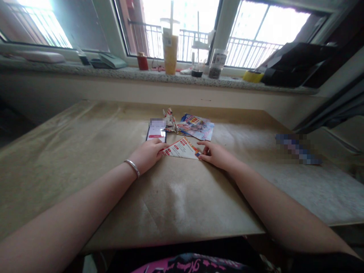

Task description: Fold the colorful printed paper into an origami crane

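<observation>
Tbl (pixel 179 204) | L hand (pixel 147 154) part-curled, on paper (pixel 182 148) | R hand (pixel 215 154) half-open, touching same

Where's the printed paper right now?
In the head view, near centre, the printed paper is on the table between left hand and right hand, just nearer than the leaflets.

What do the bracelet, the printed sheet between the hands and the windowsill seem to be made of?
Bracelet: probably polished metal, from its silvery shine.
Printed sheet: likely paper, thin and straight-edged; whether glossy, I can't tell.
Windowsill: stone or imitation stone, judging by its speckled grey edge.
</observation>
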A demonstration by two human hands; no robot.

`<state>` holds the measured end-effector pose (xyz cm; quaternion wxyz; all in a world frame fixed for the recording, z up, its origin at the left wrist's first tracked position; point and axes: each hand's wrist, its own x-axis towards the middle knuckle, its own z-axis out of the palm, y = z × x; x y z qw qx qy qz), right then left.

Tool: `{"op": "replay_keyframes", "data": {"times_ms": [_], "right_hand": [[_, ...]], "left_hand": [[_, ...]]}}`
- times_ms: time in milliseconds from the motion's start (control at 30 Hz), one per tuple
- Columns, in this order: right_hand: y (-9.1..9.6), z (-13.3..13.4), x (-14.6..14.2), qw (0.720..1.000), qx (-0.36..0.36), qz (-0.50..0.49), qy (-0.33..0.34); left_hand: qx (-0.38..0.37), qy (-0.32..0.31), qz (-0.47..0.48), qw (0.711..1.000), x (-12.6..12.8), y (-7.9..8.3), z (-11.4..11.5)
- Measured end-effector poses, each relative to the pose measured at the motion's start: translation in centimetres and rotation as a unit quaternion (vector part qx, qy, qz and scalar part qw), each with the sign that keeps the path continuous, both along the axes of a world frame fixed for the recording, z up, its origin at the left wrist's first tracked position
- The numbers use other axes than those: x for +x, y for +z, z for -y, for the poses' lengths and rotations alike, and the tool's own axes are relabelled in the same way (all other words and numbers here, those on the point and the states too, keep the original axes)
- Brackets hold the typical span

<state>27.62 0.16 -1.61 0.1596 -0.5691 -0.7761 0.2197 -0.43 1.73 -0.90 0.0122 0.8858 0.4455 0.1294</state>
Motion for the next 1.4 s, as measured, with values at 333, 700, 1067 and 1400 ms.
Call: {"op": "replay_keyframes", "data": {"times_ms": [333,700,1067,1400], "right_hand": [[0.1,0.2,0.2,0.999,0.025,-0.015,0.019],[0.2,0.8,-0.4,0.988,0.129,-0.041,0.074],[0.7,1.0,-0.2,0.970,0.131,-0.035,0.200],[0.5,1.0,0.2,0.981,0.122,-0.048,0.143]], "left_hand": [[-0.033,-0.002,0.008,0.999,-0.5,0.8,0.3],[0.009,-0.043,0.097,0.994,0.0,0.9,0.7],[0.058,-0.242,0.048,0.967,-0.5,1.4,1.1],[0.109,-0.272,0.007,0.956,-0.7,1.0,0.2]]}}
